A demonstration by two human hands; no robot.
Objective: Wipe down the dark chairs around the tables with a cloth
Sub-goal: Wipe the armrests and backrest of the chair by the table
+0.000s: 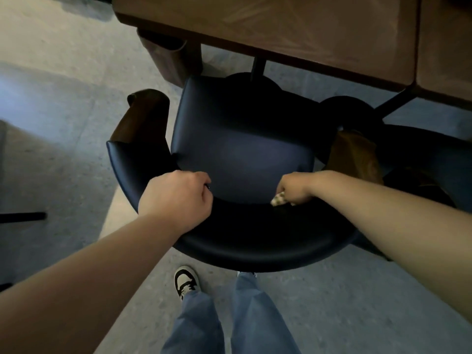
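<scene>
Both on chair (242, 139) back: cloth (279, 199) under rt hand (293, 187).

A dark blue chair (240, 139) with a curved backrest stands pulled up to a wooden worktop (293, 26). The left hand (178, 198) grips the top of the backrest, fingers curled over its inner edge. The right hand (296, 189) clutches a patterned cloth (278, 200) against the backrest's inner side, above blue trousers and a black-and-white shoe (186, 281) on the grey floor (63, 111).

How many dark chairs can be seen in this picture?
2. One chair is in the middle, both hands on its backrest. A second chair is at the right edge, partly hidden. More may stand outside the view.
</scene>
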